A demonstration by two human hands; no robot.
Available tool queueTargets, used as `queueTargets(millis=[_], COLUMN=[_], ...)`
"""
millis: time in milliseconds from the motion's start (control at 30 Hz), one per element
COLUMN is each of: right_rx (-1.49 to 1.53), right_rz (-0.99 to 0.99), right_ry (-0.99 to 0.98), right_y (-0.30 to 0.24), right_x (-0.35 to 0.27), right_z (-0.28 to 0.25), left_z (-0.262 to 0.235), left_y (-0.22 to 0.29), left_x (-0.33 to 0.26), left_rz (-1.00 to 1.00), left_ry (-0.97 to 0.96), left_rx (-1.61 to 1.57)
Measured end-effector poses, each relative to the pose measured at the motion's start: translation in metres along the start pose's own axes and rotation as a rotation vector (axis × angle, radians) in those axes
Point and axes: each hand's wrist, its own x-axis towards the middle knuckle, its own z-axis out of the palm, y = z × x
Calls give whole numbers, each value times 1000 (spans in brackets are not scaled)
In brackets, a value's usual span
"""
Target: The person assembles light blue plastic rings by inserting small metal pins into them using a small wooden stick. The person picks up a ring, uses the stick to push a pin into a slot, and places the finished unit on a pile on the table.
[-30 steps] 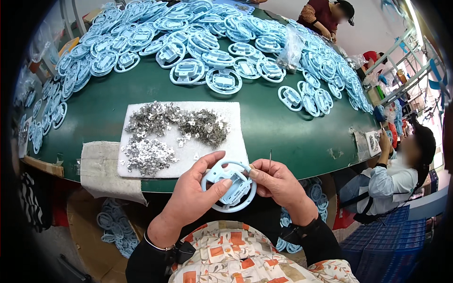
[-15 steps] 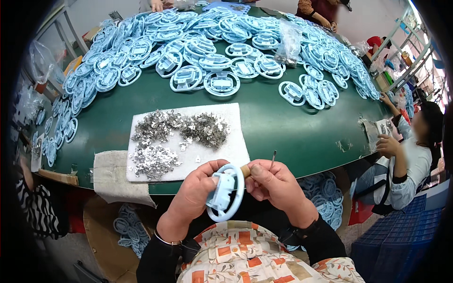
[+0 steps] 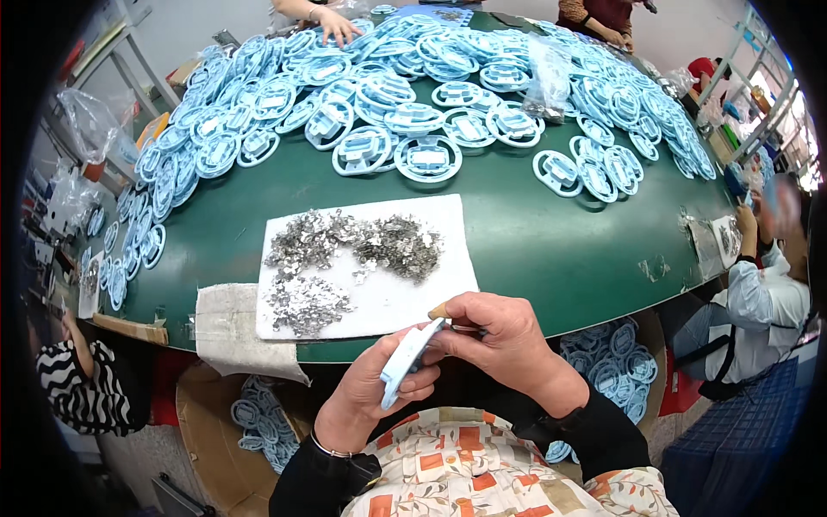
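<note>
A light-blue plastic wheel-shaped part (image 3: 403, 365) is turned nearly edge-on, gripped by my left hand (image 3: 360, 386), whose fingers curl behind it. My right hand (image 3: 510, 349) is closed in a pinch at the part's upper rim. A thin metal tool (image 3: 468, 328) shows between its fingers, mostly hidden; its exact kind cannot be told. One right fingertip wears a tan covering (image 3: 439, 310). Just beyond my hands lies a white foam sheet (image 3: 422, 305) bearing heaps of small silvery metal clips (image 3: 310, 306).
Many similar blue parts (image 3: 428, 160) are piled across the far side of the green table (image 3: 551, 250). A folded cloth (image 3: 226, 320) hangs over the near edge. Boxes below hold more blue parts (image 3: 263, 422). Co-workers sit right (image 3: 749, 302) and left (image 3: 86, 383); another's hand (image 3: 336, 26) reaches the pile.
The blue part has turned from showing its face to nearly edge-on. My right hand has tilted, lowering the metal tool. Across the table a co-worker's hand has come over the pile. The whole view has shifted slightly.
</note>
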Motion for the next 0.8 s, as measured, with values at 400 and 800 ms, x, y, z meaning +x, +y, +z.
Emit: queueTargets(millis=[400,800], right_rx=[-289,-428], right_rz=[25,-98], right_ry=[-144,-214], right_y=[9,12], right_x=[40,72], right_z=[22,80], left_z=[19,-8], left_y=[14,21], left_x=[-63,-92], left_rz=[145,238], left_ry=[315,249], left_rx=[553,370])
